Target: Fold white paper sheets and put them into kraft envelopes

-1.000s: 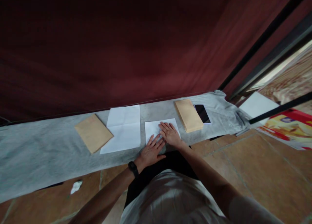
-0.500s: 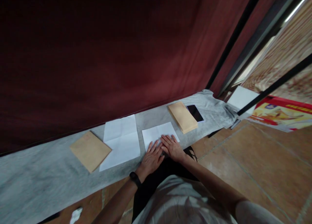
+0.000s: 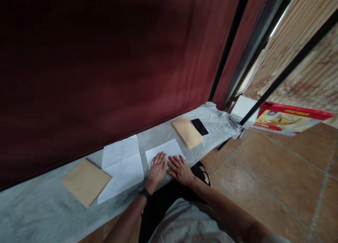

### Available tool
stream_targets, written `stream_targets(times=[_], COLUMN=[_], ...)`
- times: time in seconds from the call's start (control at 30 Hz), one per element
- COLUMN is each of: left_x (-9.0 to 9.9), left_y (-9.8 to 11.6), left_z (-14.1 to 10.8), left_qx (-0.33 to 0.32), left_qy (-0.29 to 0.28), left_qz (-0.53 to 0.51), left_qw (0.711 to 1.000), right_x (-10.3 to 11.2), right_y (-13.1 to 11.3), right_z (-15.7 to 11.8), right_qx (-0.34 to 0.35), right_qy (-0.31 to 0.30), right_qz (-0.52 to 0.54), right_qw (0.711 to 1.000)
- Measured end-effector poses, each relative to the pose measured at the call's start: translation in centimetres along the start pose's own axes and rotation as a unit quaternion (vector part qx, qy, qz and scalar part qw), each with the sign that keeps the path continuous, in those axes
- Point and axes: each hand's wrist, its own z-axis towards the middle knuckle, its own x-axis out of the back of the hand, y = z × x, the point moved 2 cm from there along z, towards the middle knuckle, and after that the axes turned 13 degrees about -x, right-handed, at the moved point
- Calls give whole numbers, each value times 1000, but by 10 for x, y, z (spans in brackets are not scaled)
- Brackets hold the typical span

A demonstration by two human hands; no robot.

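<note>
A folded sheet of white paper [image 3: 169, 147] lies on the grey cloth-covered bench before me. My left hand [image 3: 157, 167] rests flat on its left part, fingers stretched out. My right hand [image 3: 181, 170] lies on the near right part, fingers spread and palm down. Both hands press on the paper without gripping it, and they hide its near edge. To the left lies a larger white sheet [image 3: 124, 169] with crease lines. A brown envelope [image 3: 86, 182] overlaps its left side. Right of the folded paper sits a stack of brown envelopes [image 3: 187, 131].
A dark-screened phone [image 3: 200, 126] lies beside the envelope stack. The narrow bench [image 3: 34, 207] runs along a dark red wall panel [image 3: 118, 77]. Black poles [image 3: 285, 72] stand at the right, near a red and yellow box [image 3: 287, 118] above the tiled floor [image 3: 277, 172].
My left hand has slid left across the folded paper, away from the right hand. The right hand stays on its near right part. The view has shifted a little to the right.
</note>
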Motion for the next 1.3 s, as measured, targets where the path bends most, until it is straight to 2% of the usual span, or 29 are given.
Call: stream_targets(times=[0.13, 0.3, 0.47, 0.6, 0.73, 0.83, 1.03, 1.2, 1.3], left_x=[-8, -9, -8, -10, -14, -13, -5, -5, -6], left_y=[-9, -21, -18, -8, -2, -1, -6, -14, -12], left_z=[14, 26, 27, 17, 12, 13, 7, -7, -11], left_qx=[7, 19, 60, 67, 56, 57, 52, 135, 164], left_qy=[-26, -37, -25, -17, -42, -43, -4, 71, 90], left_qz=[27, 52, 68, 84, 97, 105, 108, 98, 97], left_qw=[999, 998, 996, 994, 993, 992, 993, 983, 978], right_x=[2, 1, 3, 6, 3, -3, -8, -5, -7], right_y=[-1, 0, 0, -8, -19, -19, -1, 12, 18], right_z=[1, 0, 2, 24, 55, 68, 65, 60, 58], right_qx=[-6, -15, -36, -89, -84, -85, -100, -133, -141], right_qy=[-4, -7, -14, 18, 34, 30, 30, 49, 57], right_qz=[15, 29, 53, 76, 69, 48, 17, 15, 18], right_qw=[1000, 999, 998, 993, 994, 995, 994, 990, 988])
